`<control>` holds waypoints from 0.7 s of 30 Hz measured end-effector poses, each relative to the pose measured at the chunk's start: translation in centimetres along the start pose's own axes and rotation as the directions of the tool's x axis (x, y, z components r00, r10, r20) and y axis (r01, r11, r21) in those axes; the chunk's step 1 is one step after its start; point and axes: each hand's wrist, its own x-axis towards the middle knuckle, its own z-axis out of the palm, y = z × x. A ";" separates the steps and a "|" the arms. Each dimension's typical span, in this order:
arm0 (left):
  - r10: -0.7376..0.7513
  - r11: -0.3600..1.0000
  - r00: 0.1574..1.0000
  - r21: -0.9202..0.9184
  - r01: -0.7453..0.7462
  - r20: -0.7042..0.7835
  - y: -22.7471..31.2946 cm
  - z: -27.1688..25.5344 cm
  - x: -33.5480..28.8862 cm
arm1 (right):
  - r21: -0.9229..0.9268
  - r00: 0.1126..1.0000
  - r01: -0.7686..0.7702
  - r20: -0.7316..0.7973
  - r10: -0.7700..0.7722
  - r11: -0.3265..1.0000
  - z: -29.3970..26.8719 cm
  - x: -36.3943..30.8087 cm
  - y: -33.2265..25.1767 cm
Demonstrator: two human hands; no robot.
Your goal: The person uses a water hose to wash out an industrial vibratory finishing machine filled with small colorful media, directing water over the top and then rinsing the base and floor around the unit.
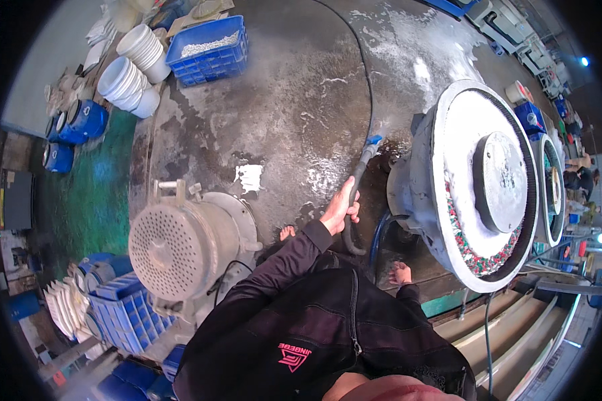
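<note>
One hand (342,207) showed, the left, wrapped round the hose (364,164) beside the round tub (416,174); the right hand was out of view. Wet floor (281,127) could have made a bare foot (286,232) slip.

– Where's room around the left hand (343,207)?
– Eleven o'clock: wet floor (274,120), open up to the blue crate (214,69)! Hose (363,164) bars twelve, big tub (418,167) blocks three, perforated drum (170,250) nine.
</note>
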 end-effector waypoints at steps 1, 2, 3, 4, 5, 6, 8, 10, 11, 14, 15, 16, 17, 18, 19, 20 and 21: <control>0.011 1.000 1.000 0.003 -0.011 0.005 2.0 -0.6 0.3 | -0.021 1.000 0.010 -0.022 -0.011 1.000 0.8 -0.1 -0.7; 0.022 1.000 1.000 0.005 -0.023 0.011 4.0 -1.1 0.7 | -0.042 0.999 0.019 -0.043 -0.021 0.999 1.6 -0.2 -1.3; 0.028 0.999 1.000 0.018 -0.028 0.007 6.1 -1.4 0.7 | -0.044 0.999 -0.005 -0.040 0.003 0.999 2.6 -0.6 -1.8; -0.032 0.999 0.999 -0.021 0.032 0.006 7.9 -2.5 1.5 | -0.033 0.999 -0.024 -0.048 0.022 0.999 3.2 -0.3 -1.8; -0.059 0.998 0.998 -0.037 0.060 0.024 9.8 -3.6 2.2 | -0.054 1.000 -0.024 -0.021 0.023 0.998 3.8 0.0 -1.9; -0.093 0.994 0.995 -0.054 0.095 0.042 11.5 -4.7 3.0 | -0.073 1.000 -0.031 0.004 0.031 0.997 4.4 0.2 -1.8; -0.099 0.995 0.994 -0.029 0.100 0.047 14.1 -6.9 5.1 | -0.062 0.998 -0.066 -0.002 0.066 0.996 5.1 1.4 -1.8; -0.145 0.989 0.988 -0.026 0.146 0.051 16.4 -8.5 7.4 | -0.196 0.992 -0.115 0.033 0.123 0.974 5.8 2.3 -3.6; -0.142 0.990 0.988 0.029 0.140 0.065 17.5 -9.3 8.3 | -0.183 0.991 -0.126 0.030 0.134 0.975 6.4 2.6 -4.9; -0.183 0.977 0.980 0.121 0.173 0.077 21.4 -10.0 11.5 | -0.330 0.987 -0.133 0.045 0.156 0.935 7.7 4.6 -10.8; -0.192 0.974 0.977 0.139 0.178 0.096 22.6 -9.9 12.7 | -0.328 0.991 -0.094 0.060 0.121 0.940 8.1 5.8 -12.7; -0.189 0.974 0.976 0.149 0.172 0.108 24.1 -10.0 14.1 | -0.336 0.993 -0.045 0.084 0.077 0.941 9.0 6.5 -16.5; -0.187 0.973 0.976 0.160 0.168 0.113 25.6 -9.8 15.7 | -0.300 0.994 -0.069 0.065 0.092 0.952 9.9 7.1 -20.5; -0.196 0.976 0.977 0.108 0.187 0.080 27.1 -9.3 17.2 | -0.181 0.995 -0.004 0.096 0.021 0.983 10.0 9.2 -22.8; -0.220 0.975 0.975 0.056 0.217 0.042 28.2 -8.8 18.6 | -0.056 0.992 0.049 0.118 -0.042 0.997 10.3 10.7 -24.6; -0.224 0.973 0.974 0.060 0.222 0.027 29.4 -8.8 19.7 | 0.034 0.986 0.112 0.123 -0.115 0.993 12.1 8.8 -30.2; -0.207 0.977 0.978 0.057 0.204 0.040 30.8 -7.8 21.1 | 0.111 0.969 0.188 0.141 -0.203 0.976 12.7 8.6 -33.3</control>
